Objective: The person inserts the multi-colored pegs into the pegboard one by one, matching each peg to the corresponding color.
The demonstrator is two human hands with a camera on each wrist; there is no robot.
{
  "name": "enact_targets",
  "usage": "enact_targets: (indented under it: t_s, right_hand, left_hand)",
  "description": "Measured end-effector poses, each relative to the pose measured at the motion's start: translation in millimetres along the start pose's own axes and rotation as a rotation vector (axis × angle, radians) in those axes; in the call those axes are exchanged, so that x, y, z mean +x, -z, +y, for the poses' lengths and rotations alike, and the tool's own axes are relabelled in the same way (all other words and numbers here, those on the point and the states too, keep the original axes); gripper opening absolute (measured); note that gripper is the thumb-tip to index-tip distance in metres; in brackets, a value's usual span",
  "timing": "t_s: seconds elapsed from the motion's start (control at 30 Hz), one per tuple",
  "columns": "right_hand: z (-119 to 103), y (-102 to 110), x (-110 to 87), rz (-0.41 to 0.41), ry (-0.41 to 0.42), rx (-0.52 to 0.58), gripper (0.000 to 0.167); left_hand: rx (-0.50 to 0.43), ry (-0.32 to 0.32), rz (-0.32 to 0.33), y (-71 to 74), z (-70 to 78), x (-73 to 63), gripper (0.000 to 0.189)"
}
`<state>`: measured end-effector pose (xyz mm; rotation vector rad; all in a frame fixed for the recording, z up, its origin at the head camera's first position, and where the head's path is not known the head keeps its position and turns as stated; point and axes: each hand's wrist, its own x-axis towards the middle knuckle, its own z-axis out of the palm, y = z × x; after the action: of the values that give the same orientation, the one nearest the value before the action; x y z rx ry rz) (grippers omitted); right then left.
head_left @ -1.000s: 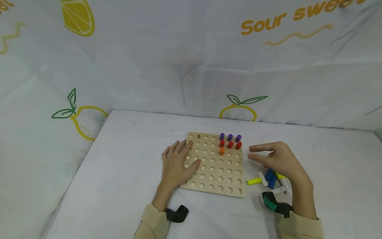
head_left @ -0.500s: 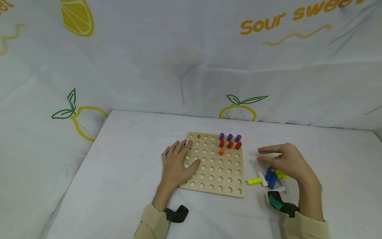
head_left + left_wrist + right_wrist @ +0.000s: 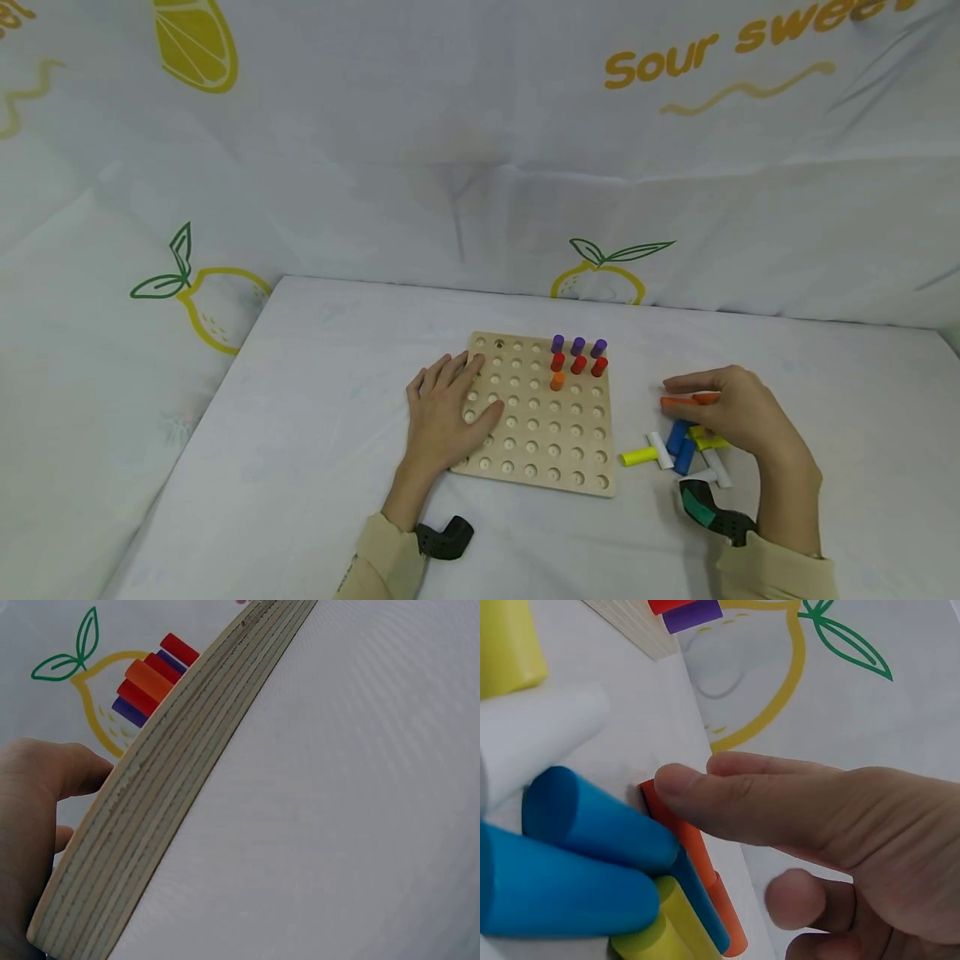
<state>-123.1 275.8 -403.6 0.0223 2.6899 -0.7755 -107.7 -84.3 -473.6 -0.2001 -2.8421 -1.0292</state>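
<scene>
A wooden pegboard (image 3: pixel 555 450) lies on the white table, its left side under my left hand (image 3: pixel 448 418), which rests on it with fingers spread. At its far right corner stand three purple pegs (image 3: pixel 578 346), three red pegs (image 3: pixel 578 364) and one orange peg (image 3: pixel 557 381). To the right, my right hand (image 3: pixel 742 412) hovers at two loose orange pegs (image 3: pixel 678 402). In the right wrist view, its thumb and forefinger reach over an orange peg (image 3: pixel 686 832), not closed round it; whether they touch it is unclear.
Right of the board lie blue pegs (image 3: pixel 684 457), yellow pegs (image 3: pixel 639 456) and white pegs (image 3: pixel 660 450) in a loose heap, partly under the right hand. A printed white cloth (image 3: pixel 420 208) hangs behind the table's far edge.
My right hand has moved right, away from the board to the loose pegs, and the orange pegs have come into sight beside it. The left hand and the board have stayed still.
</scene>
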Motion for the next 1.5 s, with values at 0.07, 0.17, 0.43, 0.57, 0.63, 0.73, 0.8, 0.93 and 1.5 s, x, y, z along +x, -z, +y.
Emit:
enact_targets:
  t_s: [0.07,0.17,0.43,0.57,0.63,0.73,0.8,0.93,1.5]
  right_hand:
    - [1,0,-0.3,-0.002,-0.017,-0.011,0.047]
    - [1,-1,-0.8,-0.006,-0.048,-0.025,0.048]
    - [-12,-9,-0.1,0.062,-0.008,-0.104,0.036]
    - [-23,-15,2.5,0.079,0.018,-0.107,0.031]
    - [-27,-17,3.4,0.083,0.028,-0.11,0.031]
    - [-30,-19,4.4,0.097,0.041,-0.126,0.032]
    - [-31,-20,4.5,0.108,0.043,-0.135,0.032]
    - [-30,-21,4.9,0.118,0.048,-0.132,0.032]
    - [-31,-23,9.4,0.106,0.075,-0.109,0.031]
  left_hand:
    - [0.001,0.001,-0.002,0.2,0.2,-0.2,0.07]
    - [0.004,0.002,-0.005,-0.1,-0.2,-0.3,0.07]
    - [0.007,0.002,-0.008,-1.3,-1.8,-0.1,0.07]
    - [0.007,0.003,-0.007,-1.3,-1.9,-0.2,0.07]
    - [0.008,0.003,-0.005,-1.3,-1.9,-0.1,0.07]
    - [0.006,0.002,-0.003,-1.1,-1.4,-0.1,0.07]
    - [0.001,0.002,-0.002,-0.8,-0.9,0.1,0.07]
    - [-0.006,-0.001,-0.003,-0.3,0.0,0.4,0.07]
    - [-0.008,0.004,-0.005,0.8,-0.1,1.1,0.07]
